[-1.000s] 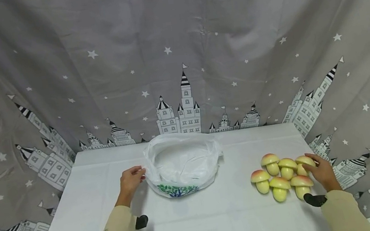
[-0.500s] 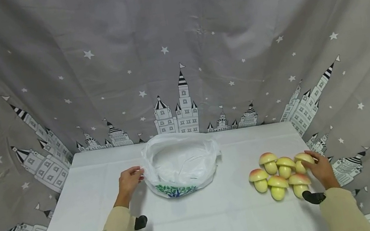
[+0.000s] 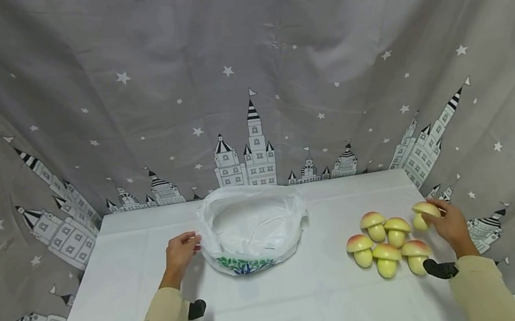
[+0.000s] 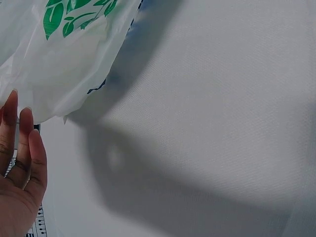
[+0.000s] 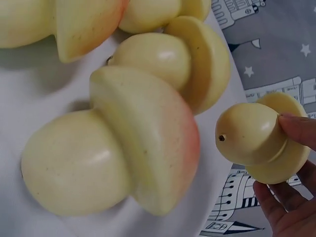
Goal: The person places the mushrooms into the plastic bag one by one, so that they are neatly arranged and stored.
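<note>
A white plastic bag (image 3: 253, 239) with a green-and-blue tree print stands on the table, its mouth spread wide. At its left edge my left hand (image 3: 182, 255) holds the rim; in the left wrist view some fingers (image 4: 37, 163) show against the plastic and the thumb is out of frame. My right hand (image 3: 451, 226) grips a yellow toy mushroom (image 5: 252, 133) by its cap, thumb on one side and fingers on the other. Left of it several more toy mushrooms (image 3: 386, 260) lie close together, some with reddish caps (image 5: 168, 143).
A white cloth covers the table (image 3: 280, 312). Behind and at both sides hangs a grey curtain (image 3: 244, 73) with stars and castles. The held mushroom is near the table's right edge.
My right hand has lifted one toy mushroom away from the group, up and to the right. My left hand stays at the bag's edge, and the view has shifted slightly.
</note>
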Tool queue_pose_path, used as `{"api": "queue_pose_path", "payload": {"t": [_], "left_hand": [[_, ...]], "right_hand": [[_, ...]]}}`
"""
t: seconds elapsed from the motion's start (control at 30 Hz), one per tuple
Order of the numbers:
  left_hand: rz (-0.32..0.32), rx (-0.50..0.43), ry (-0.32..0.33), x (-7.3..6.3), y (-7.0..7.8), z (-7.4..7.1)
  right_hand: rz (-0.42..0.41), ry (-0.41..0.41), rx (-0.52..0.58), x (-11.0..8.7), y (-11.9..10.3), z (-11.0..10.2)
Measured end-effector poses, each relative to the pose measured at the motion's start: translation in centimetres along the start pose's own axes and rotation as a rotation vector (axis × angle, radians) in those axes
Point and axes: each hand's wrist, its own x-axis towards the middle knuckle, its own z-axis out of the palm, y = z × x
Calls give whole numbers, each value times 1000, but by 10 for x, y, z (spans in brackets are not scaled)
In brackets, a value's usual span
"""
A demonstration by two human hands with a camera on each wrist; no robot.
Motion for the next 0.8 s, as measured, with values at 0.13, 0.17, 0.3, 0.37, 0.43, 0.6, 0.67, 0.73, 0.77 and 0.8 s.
{"api": "queue_pose_path", "payload": {"t": [0.13, 0.17, 0.3, 0.37, 0.43, 0.6, 0.67, 0.73, 0.77, 0.8], "left_hand": [[7, -2, -5, -1, 1, 1], [6, 2, -6, 0, 1, 1], [1, 8, -2, 0, 1, 1], [-1, 1, -1, 1, 1, 1], [0, -6, -2, 1, 1, 1], [13, -8, -3, 1, -1, 0], [23, -10, -6, 1, -1, -1], [35, -17, -15, 0, -1, -2], [37, -23, -18, 0, 0, -2], [39, -22, -23, 0, 0, -3]], "right_hand": [[-19, 17, -20, 1, -11, 1], [-20, 19, -19, 1, -13, 1], [-42, 21, -20, 2, -24, 4], [-61, 18, -24, 3, -28, 6], [-83, 11, -23, 3, -33, 8], [-119, -36, 25, 1, -47, 16], [-124, -50, 48, 0, -51, 19], [-138, -59, 54, 0, -55, 23], [-147, -64, 54, 0, -57, 24], [-156, -69, 50, 0, -59, 25]]}}
